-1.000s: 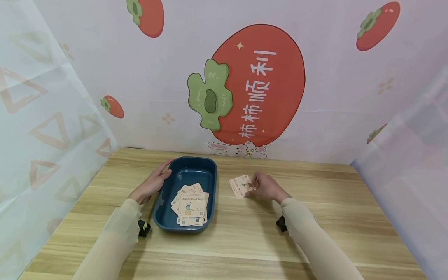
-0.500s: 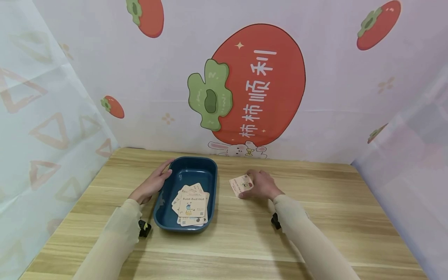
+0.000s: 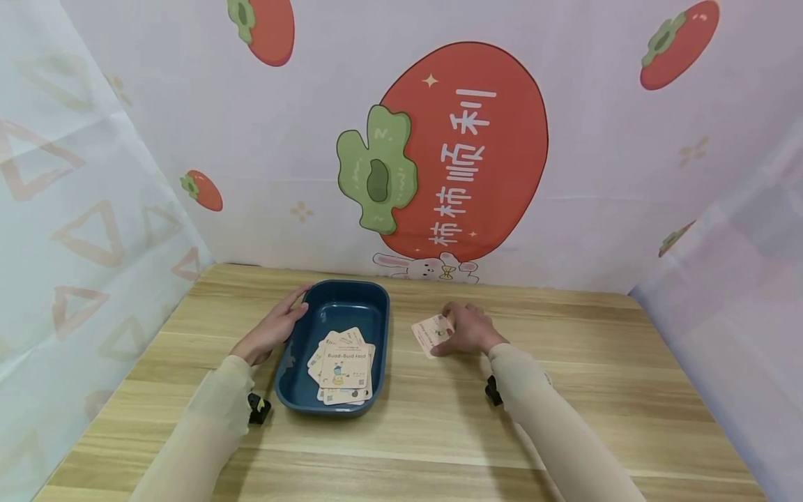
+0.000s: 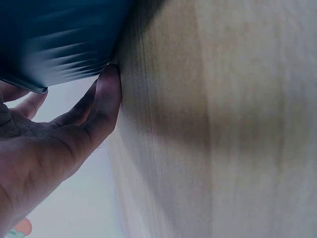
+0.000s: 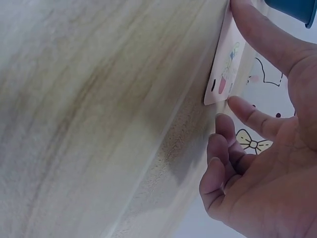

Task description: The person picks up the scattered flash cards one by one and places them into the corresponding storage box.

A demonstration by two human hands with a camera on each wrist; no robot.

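A dark blue tray (image 3: 376, 328) sits left of centre on the wooden table, with several picture cards (image 3: 341, 366) piled at its near end. My left hand (image 3: 276, 326) rests against the tray's left wall (image 4: 59, 44), fingers relaxed, with the thumb (image 4: 106, 99) touching the wall low down. My right hand (image 3: 469, 329) lies on the table to the right of the tray. Its thumb (image 5: 257, 34) and forefinger (image 5: 245, 110) pinch the edges of a single card (image 3: 429, 333), which lies flat on the wood (image 5: 225, 64).
The wooden table (image 3: 564, 390) is closed in by printed cloth walls at the back and both sides. A small black clip (image 3: 257, 410) shows at each wrist. Bare wood stretches right of and in front of my right hand.
My right hand has lowered its card from a tilted, lifted hold onto the table and turned palm down over it. My left hand and the tray have stayed put.
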